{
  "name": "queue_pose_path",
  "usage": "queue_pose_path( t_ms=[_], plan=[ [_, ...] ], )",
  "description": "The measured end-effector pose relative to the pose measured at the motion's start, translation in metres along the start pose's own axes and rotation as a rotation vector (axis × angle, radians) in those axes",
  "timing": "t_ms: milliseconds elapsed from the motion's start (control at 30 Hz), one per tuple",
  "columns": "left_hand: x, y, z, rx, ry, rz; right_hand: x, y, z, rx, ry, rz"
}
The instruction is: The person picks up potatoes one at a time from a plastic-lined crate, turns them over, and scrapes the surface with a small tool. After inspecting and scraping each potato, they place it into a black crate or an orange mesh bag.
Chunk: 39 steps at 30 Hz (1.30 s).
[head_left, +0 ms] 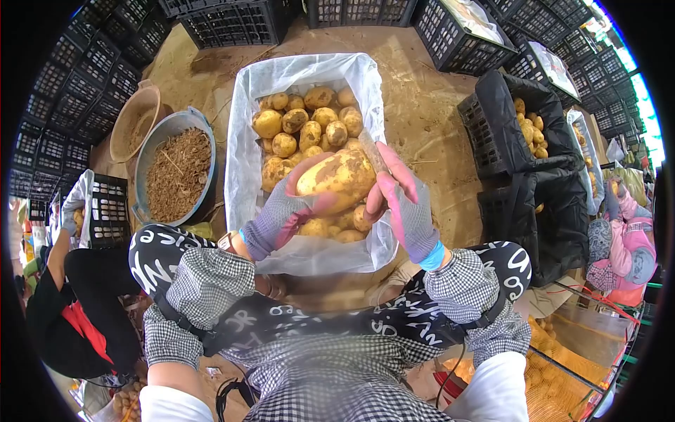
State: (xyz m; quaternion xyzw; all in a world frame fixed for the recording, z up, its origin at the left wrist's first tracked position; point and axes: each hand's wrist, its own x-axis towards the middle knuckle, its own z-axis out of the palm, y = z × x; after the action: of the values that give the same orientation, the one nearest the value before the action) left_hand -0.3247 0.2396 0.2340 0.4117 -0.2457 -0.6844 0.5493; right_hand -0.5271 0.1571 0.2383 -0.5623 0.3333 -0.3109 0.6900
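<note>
"What's the liner point(235, 151) at twelve o'clock made of?"
"Thin, cloudy plastic, crinkled and slightly glossy."
"And the big potato point(339, 181)?"
"Smooth, faintly shiny skin with rough, matt patches."
"The gloves point(419, 228)?"
"Knitted-looking grey cloth, matt pink coating over the fingers point(399, 169)."
"The tub point(160, 133) near ten?"
"Smooth blue plastic; the crate point(474, 137) at two is latticed black plastic."

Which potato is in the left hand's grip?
The long yellow potato with brown dirt patches, held by the left hand over the white-lined crate; the other potatoes there lie inside it and look smaller.
</note>
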Motion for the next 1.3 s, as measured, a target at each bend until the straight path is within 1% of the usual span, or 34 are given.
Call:
queue_pose_path(
  t_ms=[133, 267, 367, 433, 500, 533, 567, 667, 767, 867, 967, 1033, 1167, 1267, 1300],
  plan=[
    [0.000, 0.001, 0.000, 0.122, -0.021, 0.052, 0.000, 0.003, -0.001, -0.001, -0.022, 0.005],
    [0.000, 0.003, 0.001, 0.256, 0.017, 0.079, 0.001, 0.005, -0.001, 0.113, -0.065, 0.104],
    [0.000, 0.001, -0.003, 0.196, 0.010, 0.043, 0.000, 0.005, 0.002, 0.149, -0.076, 0.136],
    [0.001, -0.003, -0.015, 0.190, 0.038, -0.044, 0.001, 0.013, 0.001, 0.135, -0.111, 0.142],
    [0.001, -0.003, -0.015, 0.193, 0.054, -0.064, 0.003, 0.019, -0.003, 0.089, -0.158, 0.130],
    [0.000, -0.004, -0.013, 0.198, 0.058, -0.039, 0.004, 0.021, -0.005, 0.065, -0.180, 0.123],
    [-0.001, -0.004, -0.010, 0.204, 0.060, -0.014, 0.004, 0.019, -0.004, 0.051, -0.181, 0.130],
    [-0.004, -0.001, -0.006, 0.279, 0.084, -0.024, 0.002, 0.016, -0.002, 0.032, -0.189, 0.140],
    [-0.004, 0.002, -0.007, 0.295, 0.113, -0.118, 0.001, 0.025, -0.004, 0.051, -0.195, 0.162],
    [-0.001, -0.003, -0.015, 0.288, 0.121, -0.157, 0.001, 0.027, -0.003, 0.056, -0.177, 0.207],
    [0.000, -0.007, -0.019, 0.182, 0.090, -0.157, -0.001, 0.022, -0.002, 0.083, -0.174, 0.237],
    [-0.001, -0.003, -0.017, 0.166, 0.097, -0.202, -0.002, 0.018, -0.002, 0.134, -0.180, 0.266],
    [-0.003, -0.002, -0.016, 0.115, 0.139, -0.249, 0.003, 0.019, -0.004, 0.071, -0.235, 0.282],
    [-0.001, -0.001, -0.021, 0.139, 0.134, -0.320, 0.004, 0.024, -0.006, 0.034, -0.290, 0.275],
    [-0.003, -0.001, -0.019, 0.116, 0.129, -0.305, 0.001, 0.024, -0.004, 0.044, -0.291, 0.266]
  ],
)
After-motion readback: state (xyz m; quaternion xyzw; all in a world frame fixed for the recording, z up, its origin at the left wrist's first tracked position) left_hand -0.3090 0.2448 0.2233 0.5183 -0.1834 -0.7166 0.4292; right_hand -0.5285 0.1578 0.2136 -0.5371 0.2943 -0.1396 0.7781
